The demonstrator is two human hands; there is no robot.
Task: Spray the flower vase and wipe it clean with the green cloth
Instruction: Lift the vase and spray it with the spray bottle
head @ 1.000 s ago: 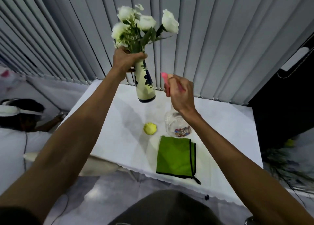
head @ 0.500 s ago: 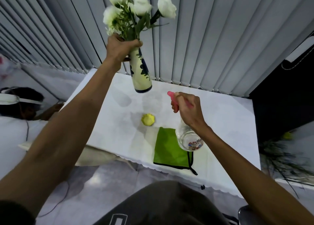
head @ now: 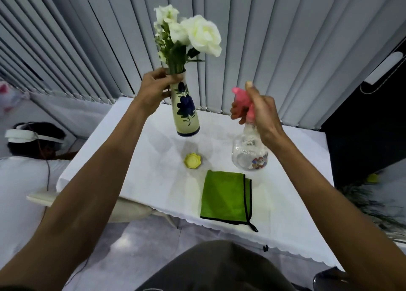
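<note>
The flower vase (head: 186,112), cream with a blue painted bloom, is held in the air above the white worktop (head: 153,158), tilted slightly, with white flowers (head: 193,34) rising from its mouth. The left hand (head: 157,88) is clenched around the vase's neck. To the right of the vase, at about the same height, the right hand (head: 258,110) grips the pink head of a clear spray bottle (head: 249,152), its nozzle apparently turned toward the vase. Below the vase, 1 small yellow lid (head: 193,161) lies on the worktop. The green cloth (head: 225,197) lies folded flat below and right of the vase, near the worktop's front edge.
</note>
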